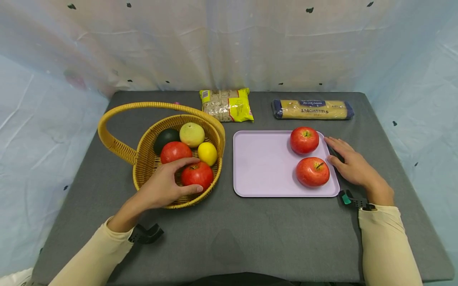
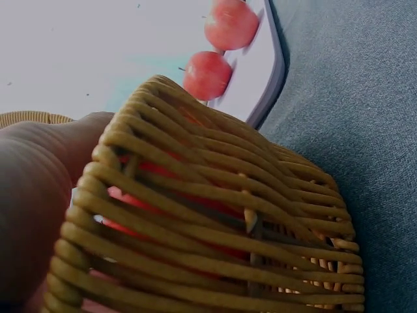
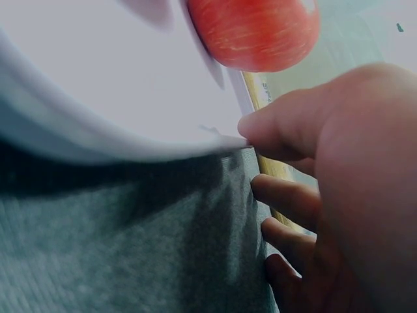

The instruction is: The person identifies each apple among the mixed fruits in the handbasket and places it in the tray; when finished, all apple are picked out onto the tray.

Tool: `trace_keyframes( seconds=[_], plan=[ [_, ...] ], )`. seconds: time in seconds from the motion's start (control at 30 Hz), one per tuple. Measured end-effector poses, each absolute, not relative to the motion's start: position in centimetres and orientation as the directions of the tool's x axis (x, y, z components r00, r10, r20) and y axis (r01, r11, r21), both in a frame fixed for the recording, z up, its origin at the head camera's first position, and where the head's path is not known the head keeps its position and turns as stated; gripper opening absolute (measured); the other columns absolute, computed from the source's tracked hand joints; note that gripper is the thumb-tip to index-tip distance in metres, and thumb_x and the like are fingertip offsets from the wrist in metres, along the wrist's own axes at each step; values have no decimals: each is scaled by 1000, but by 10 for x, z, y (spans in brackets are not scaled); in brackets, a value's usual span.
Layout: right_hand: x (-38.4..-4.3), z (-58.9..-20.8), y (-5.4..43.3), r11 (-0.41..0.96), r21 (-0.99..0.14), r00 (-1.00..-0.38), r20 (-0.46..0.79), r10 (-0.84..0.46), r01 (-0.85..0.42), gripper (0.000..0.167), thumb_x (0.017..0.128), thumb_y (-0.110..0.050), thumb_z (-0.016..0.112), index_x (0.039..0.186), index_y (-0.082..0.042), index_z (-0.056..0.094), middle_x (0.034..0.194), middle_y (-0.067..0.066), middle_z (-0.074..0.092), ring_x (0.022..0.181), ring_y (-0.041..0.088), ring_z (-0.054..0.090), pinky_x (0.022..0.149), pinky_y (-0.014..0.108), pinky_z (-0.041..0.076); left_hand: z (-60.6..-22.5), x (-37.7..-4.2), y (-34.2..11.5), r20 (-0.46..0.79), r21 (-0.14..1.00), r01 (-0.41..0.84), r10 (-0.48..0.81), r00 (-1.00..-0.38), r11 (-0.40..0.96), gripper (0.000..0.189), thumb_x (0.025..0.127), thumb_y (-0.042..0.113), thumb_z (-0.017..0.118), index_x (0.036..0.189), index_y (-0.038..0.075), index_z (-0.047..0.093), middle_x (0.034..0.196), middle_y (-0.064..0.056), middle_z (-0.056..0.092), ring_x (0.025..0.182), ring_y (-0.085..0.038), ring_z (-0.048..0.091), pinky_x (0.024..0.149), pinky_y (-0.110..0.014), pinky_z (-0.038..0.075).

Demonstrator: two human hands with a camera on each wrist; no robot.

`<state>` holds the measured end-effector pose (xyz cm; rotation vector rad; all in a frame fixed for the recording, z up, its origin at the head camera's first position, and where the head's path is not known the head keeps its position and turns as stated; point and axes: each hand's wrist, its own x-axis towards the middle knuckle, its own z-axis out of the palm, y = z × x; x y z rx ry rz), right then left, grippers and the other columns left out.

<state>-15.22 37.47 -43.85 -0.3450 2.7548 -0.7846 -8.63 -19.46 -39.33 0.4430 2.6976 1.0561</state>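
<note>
In the head view my left hand [image 1: 165, 183] reaches into a wicker basket [image 1: 144, 167], thumb and fingers around a red apple [image 1: 197, 174] near its front rim. Beside that apple lie another red fruit [image 1: 175, 151], a yellow lemon [image 1: 207, 153], a pale green round fruit [image 1: 192, 134] and a dark green avocado-like fruit [image 1: 166, 140]. The left wrist view is mostly filled by the basket's weave [image 2: 215, 195]. My right hand [image 1: 352, 163] is at the right edge of a lilac tray [image 1: 262, 163], thumb at its rim, other fingers extended. Two red apples, a rear one [image 1: 304, 140] and a front one [image 1: 313, 172], sit on the tray.
Behind the basket lies a yellow-and-clear food bag [image 1: 227, 105]. A spaghetti pack [image 1: 312, 109] lies behind the tray. The basket's tall handle [image 1: 150, 105] arches over its back left side. Pale plastic sheeting [image 1: 229, 47] surrounds the grey table [image 1: 279, 238].
</note>
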Motion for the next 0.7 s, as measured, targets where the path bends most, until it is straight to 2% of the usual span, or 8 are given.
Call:
trace_keyframes(
  seconds=[0.17,0.3,0.5,0.63,0.7],
  plan=[
    [-151,-438,374,827,-538,-940,-168,-296,-164,71,114,-26,54,176,-16,21,178,31,21,166,56,10,126,83,13,-393,-86,-194,-100,669,187,336,-936,719,74,87,39,93,152,18,65,146,-14,68,128,-39,64,108,-65,53],
    [-153,-438,374,832,-535,-940,-189,-283,-143,72,115,-27,54,177,-17,19,178,31,20,166,56,8,125,84,12,-392,-85,-194,-59,677,197,319,-946,709,74,83,39,96,149,20,68,143,-13,70,126,-37,65,104,-62,56],
    [-153,-439,374,835,-536,-940,-206,-272,-124,73,115,-29,54,177,-17,18,179,30,18,167,55,6,125,84,11,-379,-77,-196,20,727,223,305,-952,649,74,81,38,99,147,24,69,137,-9,72,115,-29,70,95,-54,62],
    [-153,-438,374,836,-535,-939,-209,-272,-123,73,115,-29,53,177,-17,17,179,30,18,166,56,5,124,85,11,-363,-72,-195,53,781,231,306,-950,580,72,83,31,99,147,22,68,140,-8,70,115,-27,73,98,-49,64],
    [-153,-438,374,837,-534,-939,-212,-271,-121,73,115,-29,52,177,-17,17,179,30,18,166,56,5,124,85,11,-356,-71,-193,74,800,242,310,-948,548,72,83,27,99,147,21,68,140,-7,70,116,-27,74,99,-42,64]
  ],
)
